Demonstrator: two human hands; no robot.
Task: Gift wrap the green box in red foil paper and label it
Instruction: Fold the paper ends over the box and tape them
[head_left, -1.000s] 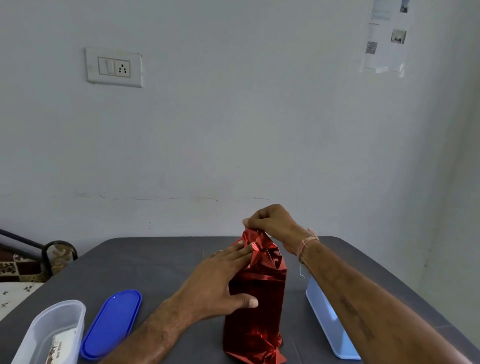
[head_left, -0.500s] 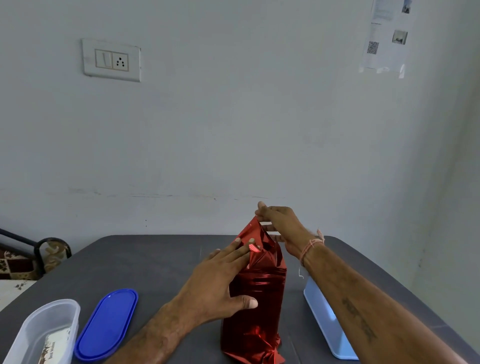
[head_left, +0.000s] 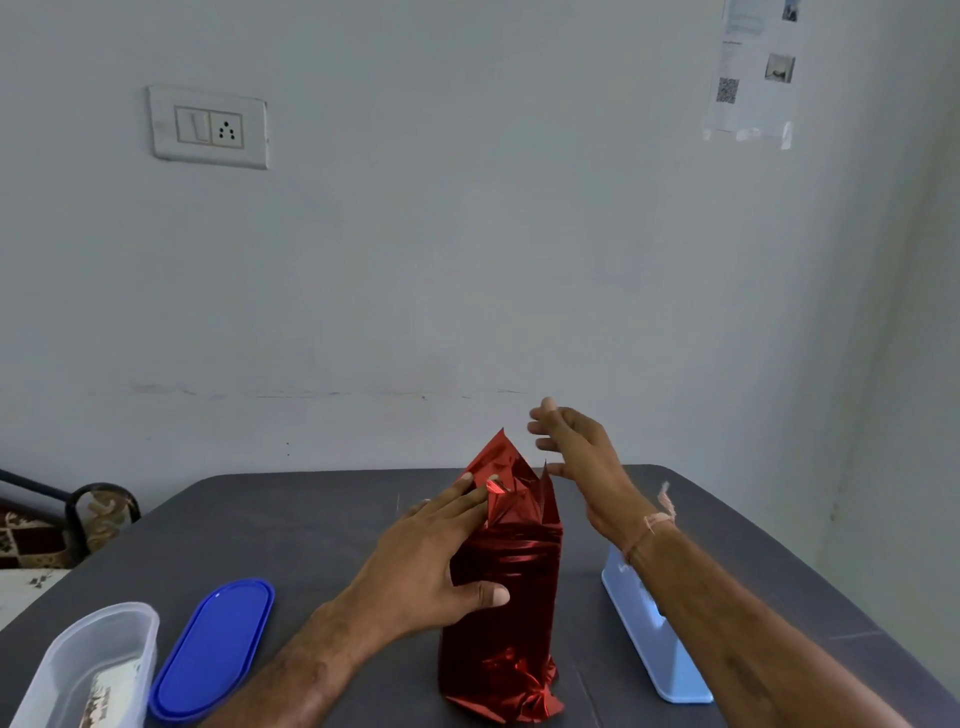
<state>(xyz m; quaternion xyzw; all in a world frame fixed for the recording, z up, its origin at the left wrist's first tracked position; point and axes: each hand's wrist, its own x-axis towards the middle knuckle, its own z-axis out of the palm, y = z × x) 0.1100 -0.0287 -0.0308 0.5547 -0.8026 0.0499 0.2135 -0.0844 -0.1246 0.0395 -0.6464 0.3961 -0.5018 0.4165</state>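
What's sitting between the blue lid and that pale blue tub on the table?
In the head view, the red foil-wrapped box stands upright between the blue lid and pale blue tub, with the left hand resting on it.

right hand (head_left: 582, 457) released red foil (head_left: 506, 597), fingers (head_left: 550, 445) spread, top sprung up

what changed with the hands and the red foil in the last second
The right hand let go of the foil top and lifted up and to the right, fingers spread, clear of it. Freed, the foil now stands up in points. The left hand stayed pressed against the wrapped box; the blue lid and clear container did not move.
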